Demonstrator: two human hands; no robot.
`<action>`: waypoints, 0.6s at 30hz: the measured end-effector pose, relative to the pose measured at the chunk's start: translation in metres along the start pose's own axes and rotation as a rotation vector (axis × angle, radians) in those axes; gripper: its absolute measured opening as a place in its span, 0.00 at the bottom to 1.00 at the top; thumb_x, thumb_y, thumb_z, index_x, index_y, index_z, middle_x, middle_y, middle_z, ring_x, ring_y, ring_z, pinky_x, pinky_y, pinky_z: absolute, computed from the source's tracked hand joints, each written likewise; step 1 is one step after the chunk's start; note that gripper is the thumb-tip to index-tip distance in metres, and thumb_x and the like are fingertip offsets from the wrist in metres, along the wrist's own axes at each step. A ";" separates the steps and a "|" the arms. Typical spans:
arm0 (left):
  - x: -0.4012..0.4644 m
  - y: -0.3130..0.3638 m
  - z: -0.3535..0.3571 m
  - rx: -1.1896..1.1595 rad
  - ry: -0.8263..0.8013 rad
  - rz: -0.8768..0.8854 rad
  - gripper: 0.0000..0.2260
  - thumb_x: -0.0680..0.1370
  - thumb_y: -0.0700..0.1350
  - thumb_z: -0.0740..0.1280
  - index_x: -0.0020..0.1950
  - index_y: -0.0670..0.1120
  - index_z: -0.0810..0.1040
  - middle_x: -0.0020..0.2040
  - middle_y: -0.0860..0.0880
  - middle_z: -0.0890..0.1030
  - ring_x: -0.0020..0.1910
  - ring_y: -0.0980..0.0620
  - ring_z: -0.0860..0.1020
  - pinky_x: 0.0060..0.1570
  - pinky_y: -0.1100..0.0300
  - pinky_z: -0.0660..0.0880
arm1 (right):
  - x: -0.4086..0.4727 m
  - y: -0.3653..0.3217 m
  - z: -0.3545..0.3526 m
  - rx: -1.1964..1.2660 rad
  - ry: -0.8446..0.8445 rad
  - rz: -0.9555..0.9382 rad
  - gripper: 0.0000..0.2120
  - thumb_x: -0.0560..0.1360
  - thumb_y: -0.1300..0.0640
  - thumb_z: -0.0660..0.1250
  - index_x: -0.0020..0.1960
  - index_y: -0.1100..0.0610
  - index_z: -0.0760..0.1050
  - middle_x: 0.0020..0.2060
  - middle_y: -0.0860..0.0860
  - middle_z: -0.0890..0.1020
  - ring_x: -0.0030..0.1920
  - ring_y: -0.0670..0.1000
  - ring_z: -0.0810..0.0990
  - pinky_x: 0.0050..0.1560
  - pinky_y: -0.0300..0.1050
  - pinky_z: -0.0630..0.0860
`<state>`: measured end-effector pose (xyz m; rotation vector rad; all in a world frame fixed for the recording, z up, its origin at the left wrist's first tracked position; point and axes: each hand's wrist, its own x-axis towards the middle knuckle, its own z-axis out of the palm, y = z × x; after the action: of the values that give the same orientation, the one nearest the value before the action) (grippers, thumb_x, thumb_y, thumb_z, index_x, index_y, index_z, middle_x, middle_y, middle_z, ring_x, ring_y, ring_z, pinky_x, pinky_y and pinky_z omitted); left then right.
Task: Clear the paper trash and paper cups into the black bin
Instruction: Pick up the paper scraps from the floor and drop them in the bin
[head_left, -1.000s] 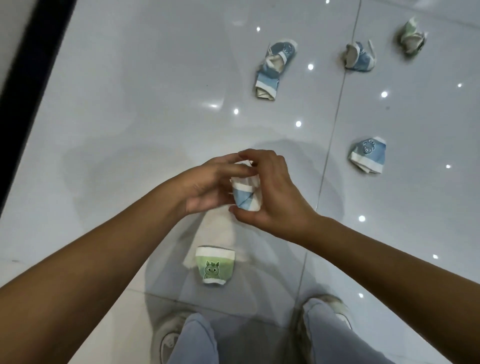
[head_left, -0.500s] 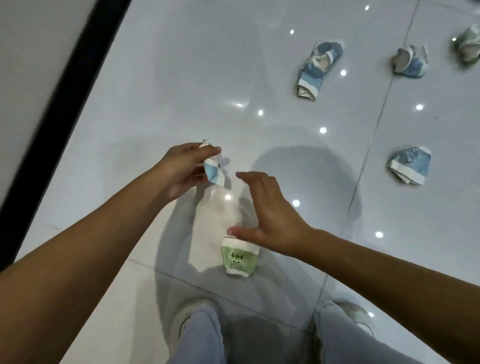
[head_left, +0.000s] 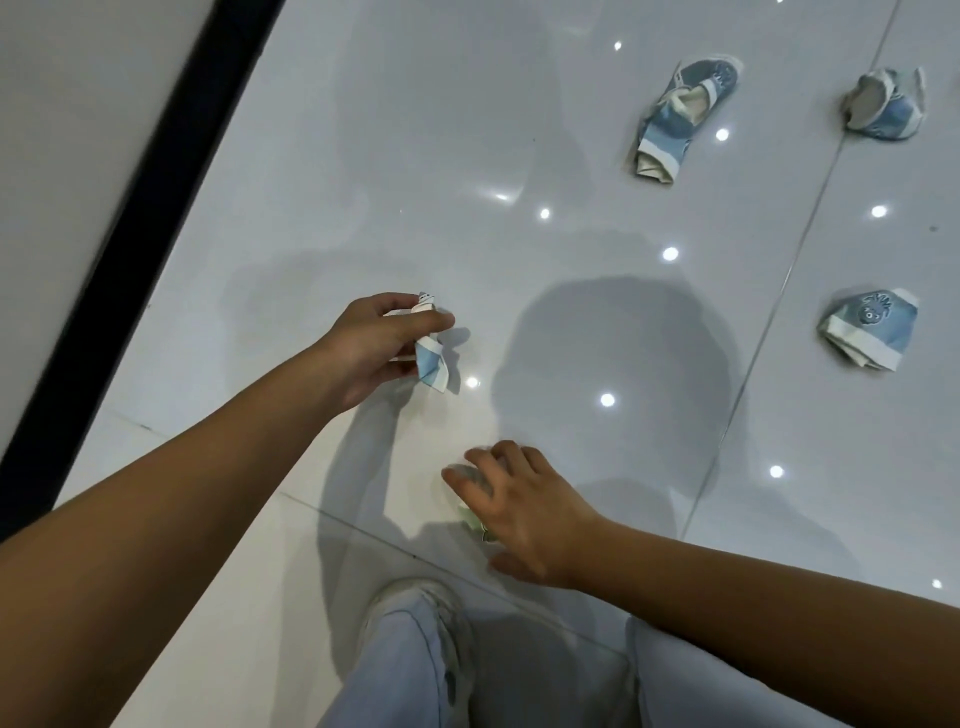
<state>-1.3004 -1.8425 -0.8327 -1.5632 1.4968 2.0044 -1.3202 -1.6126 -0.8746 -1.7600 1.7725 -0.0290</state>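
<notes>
My left hand (head_left: 376, 345) pinches a crumpled blue-and-white paper cup (head_left: 432, 364) above the glossy white floor. Lower down, my right hand (head_left: 524, 512) reaches down over a green paper cup (head_left: 474, 519) that lies on the floor just ahead of my feet. Its fingers and thumb curl round the cup, which is almost wholly hidden under the palm. The black bin is not in view.
Three more crushed blue paper cups lie on the tiles: a flattened one (head_left: 675, 119) far centre, one (head_left: 883, 106) at far right, one (head_left: 867, 330) at mid right. A black strip (head_left: 130, 249) runs along the left wall. My shoe (head_left: 410, 608) and trouser legs are below.
The blue cup passed from both hands to my left hand alone, which moved left. My right hand dropped down onto the green cup near my feet.
</notes>
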 end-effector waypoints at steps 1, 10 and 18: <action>0.000 -0.001 0.000 0.002 -0.002 -0.004 0.11 0.71 0.44 0.75 0.52 0.49 0.80 0.42 0.51 0.85 0.40 0.53 0.84 0.39 0.61 0.79 | -0.002 -0.001 0.002 -0.016 -0.003 -0.012 0.40 0.69 0.48 0.72 0.73 0.55 0.54 0.68 0.60 0.66 0.65 0.62 0.66 0.65 0.59 0.67; 0.003 -0.001 0.010 0.011 -0.023 -0.013 0.16 0.70 0.44 0.75 0.57 0.47 0.79 0.46 0.49 0.84 0.41 0.52 0.84 0.39 0.61 0.79 | -0.014 0.002 0.013 -0.032 0.006 -0.056 0.33 0.69 0.56 0.73 0.69 0.55 0.61 0.61 0.61 0.71 0.58 0.61 0.72 0.57 0.56 0.75; -0.023 0.024 0.015 0.098 0.048 0.004 0.19 0.70 0.43 0.75 0.60 0.46 0.77 0.52 0.46 0.83 0.44 0.51 0.82 0.38 0.62 0.77 | -0.014 0.027 -0.066 0.027 0.139 0.130 0.29 0.75 0.61 0.62 0.74 0.56 0.58 0.65 0.60 0.68 0.59 0.59 0.70 0.54 0.53 0.74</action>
<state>-1.3156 -1.8323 -0.8010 -1.5809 1.5915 1.8775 -1.3750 -1.6237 -0.8277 -1.6545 1.9734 -0.1233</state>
